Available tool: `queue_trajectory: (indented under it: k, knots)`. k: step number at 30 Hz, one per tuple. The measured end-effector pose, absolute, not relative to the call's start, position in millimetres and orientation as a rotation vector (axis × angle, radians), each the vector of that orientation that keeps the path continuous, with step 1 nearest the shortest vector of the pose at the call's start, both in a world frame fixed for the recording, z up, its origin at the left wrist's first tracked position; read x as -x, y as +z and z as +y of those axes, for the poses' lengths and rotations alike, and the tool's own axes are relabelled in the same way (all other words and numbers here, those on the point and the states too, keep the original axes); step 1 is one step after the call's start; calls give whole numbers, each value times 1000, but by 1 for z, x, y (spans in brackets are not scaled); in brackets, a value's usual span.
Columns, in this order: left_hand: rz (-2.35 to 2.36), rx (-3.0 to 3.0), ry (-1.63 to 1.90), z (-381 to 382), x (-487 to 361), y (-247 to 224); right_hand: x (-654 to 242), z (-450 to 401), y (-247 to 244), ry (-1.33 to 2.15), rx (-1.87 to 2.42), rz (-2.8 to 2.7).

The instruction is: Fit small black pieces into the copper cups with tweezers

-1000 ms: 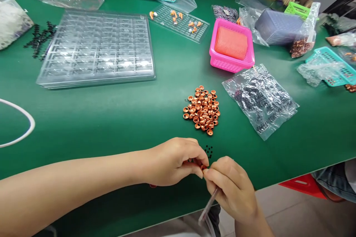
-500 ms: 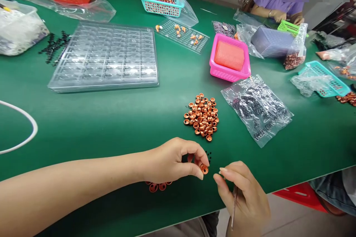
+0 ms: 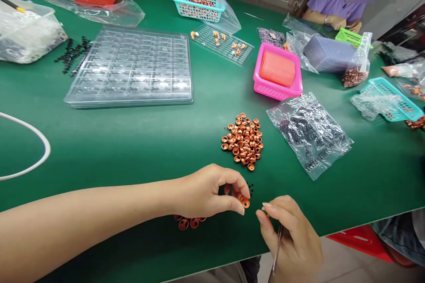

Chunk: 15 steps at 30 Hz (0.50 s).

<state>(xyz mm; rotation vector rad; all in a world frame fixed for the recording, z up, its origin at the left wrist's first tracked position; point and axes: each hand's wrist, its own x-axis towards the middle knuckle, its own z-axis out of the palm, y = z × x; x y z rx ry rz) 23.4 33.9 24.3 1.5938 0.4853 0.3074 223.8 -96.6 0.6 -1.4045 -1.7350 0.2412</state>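
Between thumb and fingers, my left hand [image 3: 212, 192] pinches a small copper-coloured cup [image 3: 245, 202] with its hollow side showing. My right hand [image 3: 290, 234] is just to the right, apart from the cup. A thin metal rod [image 3: 277, 250] is held in it, slanting down from the curled fingers. Its thumb and index tips are close together; whether something tiny sits between them I cannot tell. Beyond my hands lies a pile of copper-coloured cups [image 3: 244, 141]. Several tiny black dots [image 3: 251, 188] lie behind my left fingertips. More reddish cups [image 3: 189, 222] show partly under my left wrist.
A clear compartment tray [image 3: 133, 68] lies at the left back. Right of the pile are a bag of black parts [image 3: 310, 132] and a pink basket [image 3: 277, 93]. A blue basket [image 3: 197, 6] stands farther back. Two co-workers sit across the table. A white cable [image 3: 43, 141] loops at left.
The view has shifted slightly. My hands keep almost the same pose. At the back, a co-worker's hand has left the blue basket and now meets the other hand behind it.
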Motion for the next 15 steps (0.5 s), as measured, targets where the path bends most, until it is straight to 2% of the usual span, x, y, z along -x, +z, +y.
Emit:
queue_trajectory:
  k: [3, 6, 15]
  knots:
    - [513, -1920, 358, 44, -18, 28, -226, -93, -1, 216, 1380, -1761]
    - [573, -2178, 259, 54, -12, 32, -230, -89, -3, 178, 1348, -1812]
    - [514, -2356, 48, 58, 1, 46, -231, -83, -8, 149, 1316, -1793]
